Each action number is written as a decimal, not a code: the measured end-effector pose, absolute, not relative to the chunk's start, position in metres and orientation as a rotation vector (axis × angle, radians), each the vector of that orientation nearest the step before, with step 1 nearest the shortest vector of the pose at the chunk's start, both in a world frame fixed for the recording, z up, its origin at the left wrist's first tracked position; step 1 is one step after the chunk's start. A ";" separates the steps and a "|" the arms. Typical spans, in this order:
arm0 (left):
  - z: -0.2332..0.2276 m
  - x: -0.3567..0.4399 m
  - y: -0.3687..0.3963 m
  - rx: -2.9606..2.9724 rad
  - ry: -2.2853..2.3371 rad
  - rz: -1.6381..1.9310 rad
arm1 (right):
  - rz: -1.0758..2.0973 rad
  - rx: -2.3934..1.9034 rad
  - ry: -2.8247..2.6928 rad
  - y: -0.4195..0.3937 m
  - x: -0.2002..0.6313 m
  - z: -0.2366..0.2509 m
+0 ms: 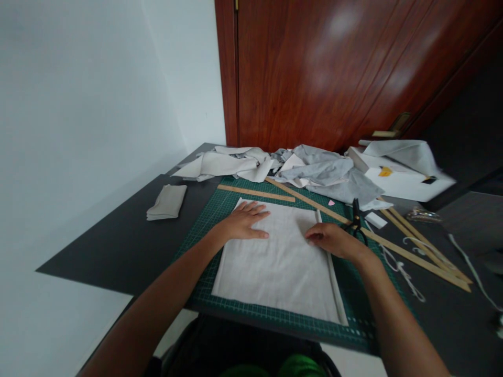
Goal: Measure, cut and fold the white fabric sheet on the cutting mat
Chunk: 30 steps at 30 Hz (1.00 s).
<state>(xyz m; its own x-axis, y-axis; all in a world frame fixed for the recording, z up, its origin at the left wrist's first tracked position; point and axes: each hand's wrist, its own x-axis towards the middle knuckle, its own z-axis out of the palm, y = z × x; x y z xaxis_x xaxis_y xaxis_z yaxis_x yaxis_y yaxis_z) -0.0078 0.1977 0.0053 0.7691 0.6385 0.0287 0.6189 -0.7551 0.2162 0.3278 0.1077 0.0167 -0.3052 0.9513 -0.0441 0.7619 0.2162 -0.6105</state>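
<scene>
A white piece of fabric [275, 272], roughly rectangular, lies flat on a green cutting mat [204, 217]. Narrow folded strips run along its left and right edges. My left hand [245, 221] rests on its upper left part, palm down, with the fingers spread. Over the fabric's right folded edge is my right hand [326, 238], its fingers curled and pressed together. Whether those fingertips pinch anything is hidden. Black-handled scissors [357, 222] lie just beyond my right hand.
Wooden rulers [257, 193] lie across the mat and to the right. Crumpled white cloth [231, 163] and grey cloth [326, 170] line the back. A white box [401, 175] stands back right, near white cord [408, 280]. Folded cloth [167, 202] sits left on the dark table [118, 256].
</scene>
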 end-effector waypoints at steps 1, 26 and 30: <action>0.006 -0.008 0.197 2.770 0.996 0.148 | 0.747 -1.601 -2.167 0.107 0.326 0.017; 0.010 -0.013 0.200 2.737 1.041 0.115 | 0.483 -1.364 -2.393 0.109 0.316 0.022; 0.009 -0.014 0.202 2.747 1.050 0.099 | 0.359 -1.390 -2.445 0.106 0.309 0.022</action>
<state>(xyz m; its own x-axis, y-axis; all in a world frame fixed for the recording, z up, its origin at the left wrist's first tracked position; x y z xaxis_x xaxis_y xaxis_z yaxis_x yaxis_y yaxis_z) -0.0136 0.2021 0.0087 0.7455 0.6665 -0.0086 0.6532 -0.7280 0.2082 0.3087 0.1065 0.0224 -0.4840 0.8640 0.1386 0.7877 0.4992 -0.3610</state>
